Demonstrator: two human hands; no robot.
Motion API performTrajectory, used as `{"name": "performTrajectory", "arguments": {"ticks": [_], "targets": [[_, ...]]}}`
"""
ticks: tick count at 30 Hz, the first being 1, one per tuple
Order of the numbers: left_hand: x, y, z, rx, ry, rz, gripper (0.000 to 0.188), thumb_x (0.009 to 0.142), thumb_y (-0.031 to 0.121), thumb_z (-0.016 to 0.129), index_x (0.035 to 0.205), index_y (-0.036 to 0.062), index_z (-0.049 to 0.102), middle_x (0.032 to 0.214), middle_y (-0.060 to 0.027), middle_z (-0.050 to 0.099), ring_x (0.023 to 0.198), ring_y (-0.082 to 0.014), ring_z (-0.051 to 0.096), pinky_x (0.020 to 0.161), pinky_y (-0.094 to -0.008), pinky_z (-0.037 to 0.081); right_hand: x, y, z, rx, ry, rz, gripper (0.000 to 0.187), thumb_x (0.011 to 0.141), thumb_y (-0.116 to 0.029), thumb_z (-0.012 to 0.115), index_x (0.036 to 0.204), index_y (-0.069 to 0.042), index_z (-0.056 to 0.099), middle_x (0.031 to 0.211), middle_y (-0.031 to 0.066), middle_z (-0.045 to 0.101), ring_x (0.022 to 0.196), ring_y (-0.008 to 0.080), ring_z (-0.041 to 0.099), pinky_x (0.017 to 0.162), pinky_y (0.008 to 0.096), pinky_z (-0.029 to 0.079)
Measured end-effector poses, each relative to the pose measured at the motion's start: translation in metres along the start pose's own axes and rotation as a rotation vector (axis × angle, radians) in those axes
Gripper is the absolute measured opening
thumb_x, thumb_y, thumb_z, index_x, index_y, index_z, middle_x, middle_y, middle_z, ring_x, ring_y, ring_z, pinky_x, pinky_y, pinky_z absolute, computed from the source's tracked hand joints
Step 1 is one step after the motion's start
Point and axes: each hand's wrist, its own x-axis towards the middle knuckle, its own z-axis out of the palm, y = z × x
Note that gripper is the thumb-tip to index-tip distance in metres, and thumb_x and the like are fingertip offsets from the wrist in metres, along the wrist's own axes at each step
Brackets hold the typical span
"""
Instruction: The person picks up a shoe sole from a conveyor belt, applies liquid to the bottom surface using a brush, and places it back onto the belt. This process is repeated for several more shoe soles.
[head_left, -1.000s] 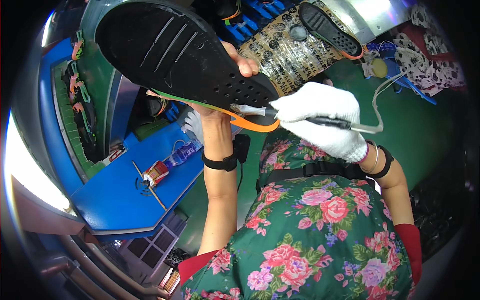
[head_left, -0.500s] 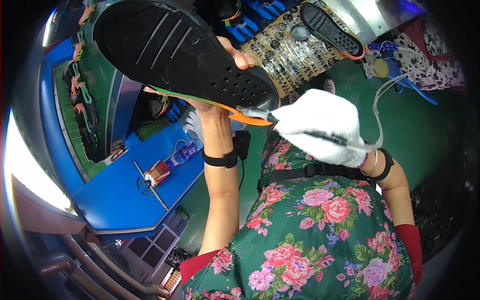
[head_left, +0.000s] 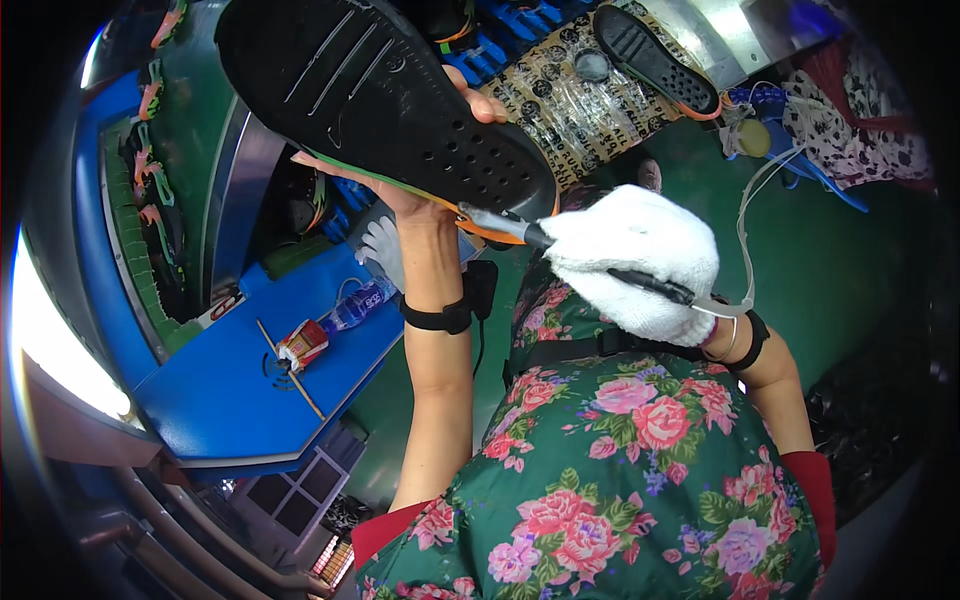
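My bare left hand [head_left: 408,192] is clamped on a black shoe sole [head_left: 370,110], holding it up before me, underside showing. My gloved right hand [head_left: 640,258] is wrapped round a brush-like tool [head_left: 537,236], its tip at the sole's orange edge [head_left: 487,232]. A bottle [head_left: 362,305] lies on the blue bench [head_left: 225,395].

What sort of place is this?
Probably a shoe workshop: the left hand holds a black sole, the gloved right hand a slim tool with a pale cord, and a similar sole lies beyond.
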Motion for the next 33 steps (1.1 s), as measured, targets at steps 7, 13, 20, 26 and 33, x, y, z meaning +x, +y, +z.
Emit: {"name": "performTrajectory", "arguments": {"ticks": [7,13,20,26,33], "targets": [[0.003,-0.003,-0.005,0.037,-0.020,-0.016,0.148,0.057,0.117,0.034,0.140,-0.0043,0.056,0.124,-0.0229,0.066,0.099,-0.0400,0.069,0.089,-0.0552,0.055,0.001,0.001,-0.004,0.118,0.041,0.098,0.022,0.083,-0.001,0.086,0.105,-0.003,0.084,0.106,0.0130,0.083,0.093,0.0252,0.079,0.082,0.0364,0.062],[0.008,-0.006,0.002,0.006,-0.127,0.007,0.149,0.056,0.117,0.034,0.142,-0.0024,0.056,0.123,-0.0210,0.066,0.098,-0.0393,0.068,0.089,-0.0544,0.055,-0.004,0.005,-0.012,-0.049,0.019,0.060,0.021,0.084,-0.001,0.085,0.105,-0.004,0.084,0.105,0.0121,0.083,0.089,0.0251,0.078,0.078,0.0362,0.061],[0.009,-0.010,0.007,-0.036,-0.163,-0.023,0.150,0.055,0.118,0.031,0.145,-0.0007,0.055,0.122,-0.0217,0.067,0.095,-0.0373,0.070,0.086,-0.0544,0.057,-0.007,0.012,-0.010,0.285,-0.007,0.178,0.026,0.082,0.001,0.087,0.107,-0.005,0.084,0.104,0.0119,0.082,0.089,0.0251,0.079,0.080,0.0355,0.062],[0.012,-0.004,0.004,0.103,-0.122,-0.054,0.151,0.059,0.117,0.025,0.146,-0.0023,0.054,0.112,-0.0239,0.069,0.093,-0.0367,0.072,0.082,-0.0504,0.061,-0.004,0.015,-0.010,-0.130,-0.075,-0.139,0.032,0.083,-0.005,0.087,0.114,-0.011,0.083,0.110,0.0082,0.082,0.090,0.0255,0.076,0.075,0.0373,0.059],[0.009,-0.001,-0.008,0.070,-0.074,-0.159,0.143,0.069,0.113,0.026,0.156,0.0014,0.049,0.122,-0.0273,0.071,0.091,-0.0410,0.077,0.077,-0.0540,0.067,0.000,0.022,-0.011,0.009,-0.130,-0.141,0.030,0.085,-0.010,0.088,0.115,-0.010,0.082,0.111,0.0069,0.082,0.086,0.0253,0.076,0.075,0.0372,0.060]]}}
